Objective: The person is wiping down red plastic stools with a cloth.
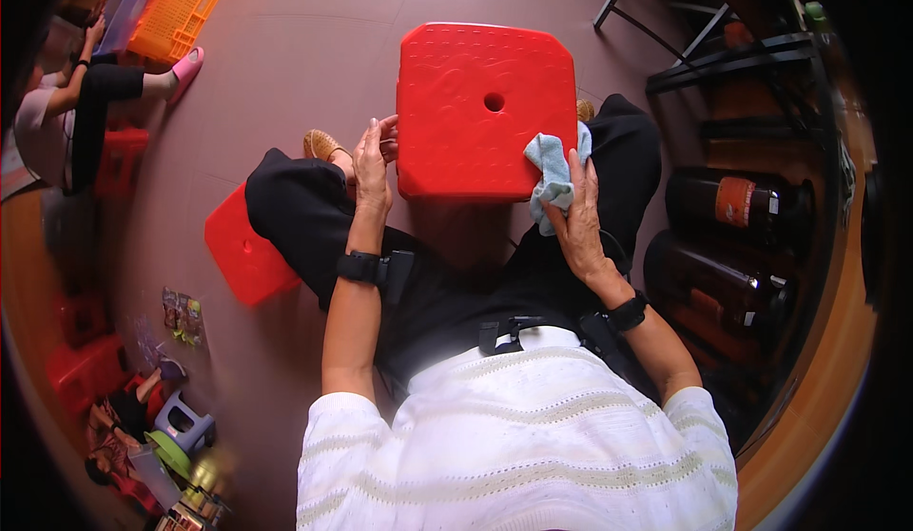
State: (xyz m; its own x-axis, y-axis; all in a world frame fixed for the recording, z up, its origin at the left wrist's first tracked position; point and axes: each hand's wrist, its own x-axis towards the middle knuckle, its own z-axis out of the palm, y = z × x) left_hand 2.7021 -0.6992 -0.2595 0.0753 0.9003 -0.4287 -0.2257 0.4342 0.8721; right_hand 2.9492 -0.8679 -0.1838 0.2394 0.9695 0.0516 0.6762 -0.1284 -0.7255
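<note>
A red plastic stool [466,141] with a square top, cut corners and a small round hole stands between my knees. My left hand [373,162] is at its left side, fingers stretched out with the tips at the edge; whether they press on it I cannot tell. In my right hand [582,217] is a light blue cloth [552,174], bunched at the stool's near right corner. Part of the cloth lies over the edge, and the fingers partly cover it.
Another red stool [249,246] is beside my left leg. Large dark bottles [737,203] lie on a rack [732,60] at the right. An orange crate [185,8] is at the far left, near a seated person [71,103]. A second person [119,417] sits at the lower left.
</note>
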